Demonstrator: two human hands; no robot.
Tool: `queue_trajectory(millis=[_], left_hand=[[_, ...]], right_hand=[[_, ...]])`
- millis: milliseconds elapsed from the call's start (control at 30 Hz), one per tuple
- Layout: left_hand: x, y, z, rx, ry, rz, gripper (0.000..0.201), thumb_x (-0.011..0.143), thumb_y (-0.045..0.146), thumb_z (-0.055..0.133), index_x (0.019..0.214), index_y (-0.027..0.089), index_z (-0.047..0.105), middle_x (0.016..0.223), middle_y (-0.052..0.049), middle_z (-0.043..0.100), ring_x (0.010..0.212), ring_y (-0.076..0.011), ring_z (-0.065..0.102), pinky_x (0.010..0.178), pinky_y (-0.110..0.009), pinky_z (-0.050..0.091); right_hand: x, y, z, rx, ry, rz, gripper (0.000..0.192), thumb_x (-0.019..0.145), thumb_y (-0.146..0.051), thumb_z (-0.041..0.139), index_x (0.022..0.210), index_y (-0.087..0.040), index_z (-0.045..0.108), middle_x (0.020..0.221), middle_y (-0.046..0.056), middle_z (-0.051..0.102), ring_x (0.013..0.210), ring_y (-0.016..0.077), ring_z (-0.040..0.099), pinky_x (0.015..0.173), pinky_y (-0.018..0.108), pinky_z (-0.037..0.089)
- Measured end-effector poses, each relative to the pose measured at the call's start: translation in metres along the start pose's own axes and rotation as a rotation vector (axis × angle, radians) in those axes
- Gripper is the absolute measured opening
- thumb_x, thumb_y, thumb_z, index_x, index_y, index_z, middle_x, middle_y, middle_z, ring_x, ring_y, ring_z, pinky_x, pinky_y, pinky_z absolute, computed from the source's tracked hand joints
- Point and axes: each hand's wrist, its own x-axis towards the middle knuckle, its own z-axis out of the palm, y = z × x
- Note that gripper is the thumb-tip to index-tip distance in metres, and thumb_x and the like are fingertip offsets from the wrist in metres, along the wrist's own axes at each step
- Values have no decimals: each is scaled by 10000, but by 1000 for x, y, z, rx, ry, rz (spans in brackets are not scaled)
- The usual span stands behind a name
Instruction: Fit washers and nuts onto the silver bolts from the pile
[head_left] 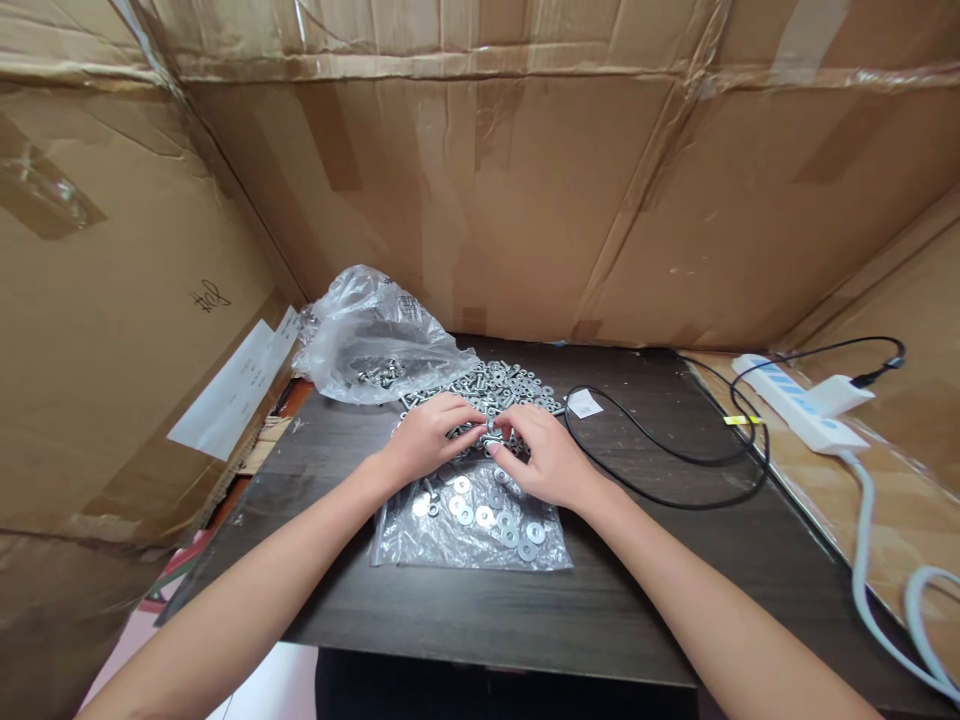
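Over the front of a heap of bolts and washers, my left hand and my right hand meet fingertip to fingertip. Between them is a small metal fastener, pinched from both sides; it is too small to tell whether it is a bolt, a nut or a washer. A flat clear plastic bag lies below my hands, with several loose flat washers on it. Near my left wrist a bolt also rests on the bag.
A crumpled clear bag with more hardware stands behind on the left. Right of the heap lie a small white label and a looped black cable. A white power strip sits at the right. Cardboard walls enclose the dark table.
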Motion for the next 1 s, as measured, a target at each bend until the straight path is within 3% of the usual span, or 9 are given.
queue_trajectory(millis=[67, 133, 300, 533, 767, 1000], left_hand=[[4, 0, -1, -18, -1, -18, 155, 966, 279, 564, 972, 173, 678, 881, -47, 679, 844, -178, 606, 774, -322, 504], [9, 0, -1, -34, -2, -32, 158, 964, 285, 567, 967, 171, 677, 888, -50, 682, 848, -179, 608, 774, -322, 507], [21, 3, 5, -69, -4, -35, 171, 957, 302, 572, 960, 178, 689, 858, -48, 678, 827, -176, 604, 766, -325, 509], [23, 14, 11, -441, 61, -283, 110, 894, 256, 643, 967, 194, 699, 940, -44, 679, 856, -155, 620, 627, -232, 510], [14, 21, 9, -465, 64, -234, 78, 873, 196, 649, 934, 181, 695, 912, -43, 679, 831, -146, 620, 636, -236, 504], [11, 22, 9, -494, 82, -210, 82, 869, 205, 660, 936, 171, 692, 828, -22, 662, 688, -107, 599, 594, -218, 490]], right_hand=[[1, 1, -2, -39, -41, 3, 216, 876, -274, 576, 681, -193, 529, 685, 18, 601, 732, 190, 524, 731, 335, 368], [1, 3, -3, -61, -19, 27, 263, 874, -267, 570, 632, -193, 498, 642, 11, 581, 697, 181, 507, 710, 328, 353], [2, 10, -4, 14, 139, 103, 93, 912, -238, 495, 865, -194, 561, 808, 33, 609, 768, 186, 547, 724, 317, 391], [0, 9, -3, 35, 84, 30, 220, 969, -225, 386, 773, -202, 483, 759, 30, 542, 747, 186, 512, 708, 317, 398], [-3, 2, -3, 69, 8, 23, 181, 973, -328, 445, 898, -191, 535, 792, 31, 549, 746, 187, 517, 702, 320, 402], [-2, -2, -5, 23, 95, -66, 103, 919, -280, 492, 908, -185, 528, 807, 44, 556, 731, 183, 513, 682, 315, 405]])
